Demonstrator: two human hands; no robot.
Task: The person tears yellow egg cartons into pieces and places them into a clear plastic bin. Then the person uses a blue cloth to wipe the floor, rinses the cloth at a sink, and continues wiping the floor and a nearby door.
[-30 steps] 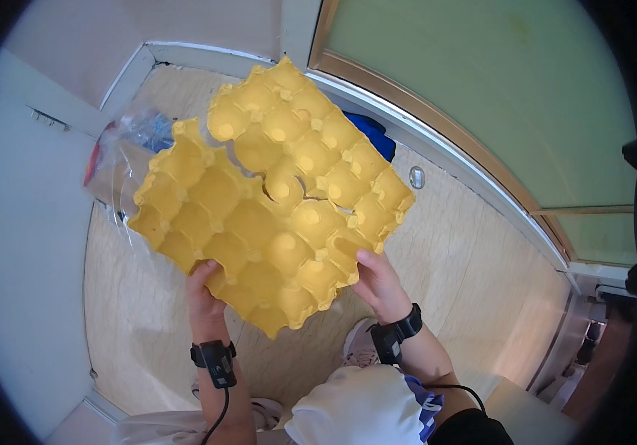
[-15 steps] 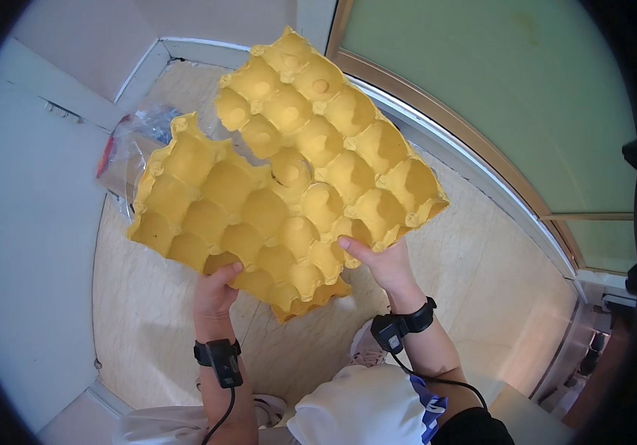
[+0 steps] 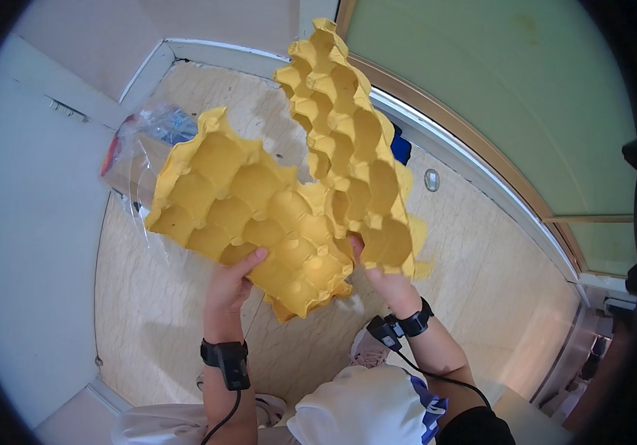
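A yellow egg tray is split deeply from its far edge into two sections. My left hand grips the near edge of the left section [image 3: 218, 189], the thumb of this left hand [image 3: 228, 289] lying on top. My right hand [image 3: 391, 285] is closed on the near end of the right section [image 3: 363, 141], which is tilted steeply up on its side; most of the fingers are hidden behind it. The sections meet near the middle, and I cannot tell how much still joins them. Under the left section shows the edge of another yellow egg tray piece [image 3: 281, 308].
A clear plastic bag [image 3: 137, 159] with brown cardboard stands by the white door [image 3: 29, 222] at left. Beyond the tray lie a dark blue object [image 3: 401, 145] and a small oval item [image 3: 431, 179] on the floor. A green panel with a gold frame [image 3: 474, 141] borders the right.
The right section has swung up onto its side and the split has widened toward me. My left hand has shifted slightly right, its thumb further onto the tray.
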